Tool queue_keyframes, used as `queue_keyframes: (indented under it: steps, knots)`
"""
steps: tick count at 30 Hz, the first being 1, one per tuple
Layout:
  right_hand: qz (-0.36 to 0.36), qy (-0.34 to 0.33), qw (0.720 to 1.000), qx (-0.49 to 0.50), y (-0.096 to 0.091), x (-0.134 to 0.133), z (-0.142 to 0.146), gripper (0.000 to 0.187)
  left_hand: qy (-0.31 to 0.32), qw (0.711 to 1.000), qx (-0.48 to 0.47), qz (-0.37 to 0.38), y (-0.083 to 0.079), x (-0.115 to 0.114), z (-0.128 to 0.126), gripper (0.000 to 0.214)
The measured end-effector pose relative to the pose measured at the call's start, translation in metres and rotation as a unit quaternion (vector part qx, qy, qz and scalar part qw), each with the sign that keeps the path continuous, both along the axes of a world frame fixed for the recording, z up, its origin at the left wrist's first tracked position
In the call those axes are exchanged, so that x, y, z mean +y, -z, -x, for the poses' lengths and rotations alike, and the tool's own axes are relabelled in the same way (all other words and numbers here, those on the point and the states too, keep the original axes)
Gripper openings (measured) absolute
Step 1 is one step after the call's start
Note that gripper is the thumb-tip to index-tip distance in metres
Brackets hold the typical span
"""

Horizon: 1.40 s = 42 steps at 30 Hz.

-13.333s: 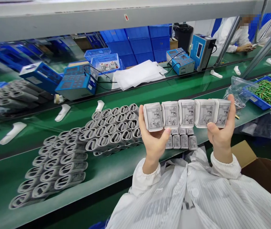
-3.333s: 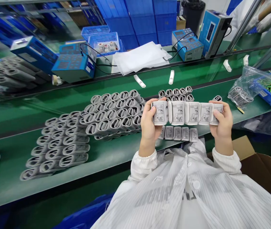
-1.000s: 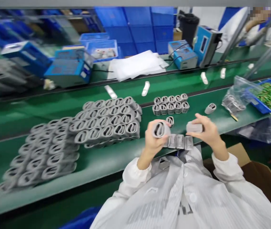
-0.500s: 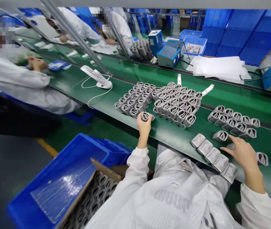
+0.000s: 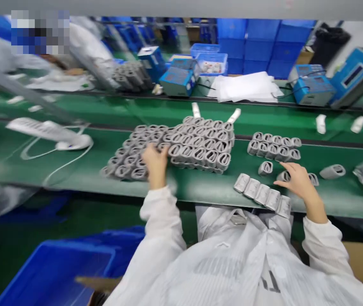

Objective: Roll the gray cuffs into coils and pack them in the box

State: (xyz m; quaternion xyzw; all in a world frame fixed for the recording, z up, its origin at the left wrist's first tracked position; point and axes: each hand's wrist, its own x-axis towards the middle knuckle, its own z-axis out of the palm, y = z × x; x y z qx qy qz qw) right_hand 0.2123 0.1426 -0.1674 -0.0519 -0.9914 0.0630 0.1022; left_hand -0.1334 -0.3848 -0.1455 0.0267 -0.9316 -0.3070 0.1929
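1. Left hand (image 5: 155,163): out over the front edge of the big cuff stack (image 5: 197,142), at the gap between its two halves. Fingers lie on the rolled grey cuffs. Motion blur, so I cannot tell if it grips one or just rests there.
2. Right hand (image 5: 298,182): well apart from the left, low over the bench (image 5: 200,189). Palm down, fingers spread and pointing left, nothing clamped. Fingertips are at a loose cuff (image 5: 284,175); contact is unclear.
3. Cuff stack: rolled cuffs lie in tight rows with open ends facing the camera, mid-bench, left of centre.
4. Row of five cuffs (image 5: 262,195): printed side up, side by side, on the near bench edge just left of and below the right hand.
5. Small block of cuffs (image 5: 273,146): two rows, behind the right hand and apart from the big stack.
6. Singles: one cuff (image 5: 265,168) sits between the block and the row of five, and another (image 5: 332,171) lies right of the right hand.
7. Surroundings:
   - a white fan (image 5: 56,136) with its cable on the bench, far left
   - blue test boxes (image 5: 312,89) and white sheets (image 5: 245,87) on the far side
   - small white parts (image 5: 321,123) on the belt
   - a blue crate (image 5: 50,272) on the floor, lower left
8. A co-worker's sleeve (image 5: 88,46) shows at top left, blurred.
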Motion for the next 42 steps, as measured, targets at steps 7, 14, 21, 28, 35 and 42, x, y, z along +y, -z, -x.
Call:
queue_keyframes:
  steps: [7,14,21,28,35,42]
  knots:
    - [0.050,0.078,0.995,-0.034,-0.002,0.000,-0.030,0.056,0.232,0.874,0.383,-0.189,-0.005,0.093,-0.135,0.010]
    - [0.093,0.105,0.990,0.001,0.001,-0.033,0.003,0.070,0.658,0.751,-0.056,-0.006,0.033,0.281,-0.177,0.084]
    - [0.161,0.359,0.893,0.220,-0.004,0.067,-0.058,0.058,0.670,0.733,-0.049,0.106,0.034,0.315,-0.168,0.102]
    - [0.291,0.232,0.919,0.131,0.022,0.108,-0.096,0.053,0.660,0.710,-0.026,0.244,0.025,0.341,-0.177,0.070]
    - [0.386,0.073,0.915,0.092,0.026,0.051,-0.091,0.064,0.680,0.692,-0.024,0.242,0.030,0.341,-0.162,0.066]
    - [0.516,0.298,0.760,0.259,0.034,0.047,-0.083,0.055,0.667,0.705,-0.021,0.240,0.027,0.332,-0.151,0.064]
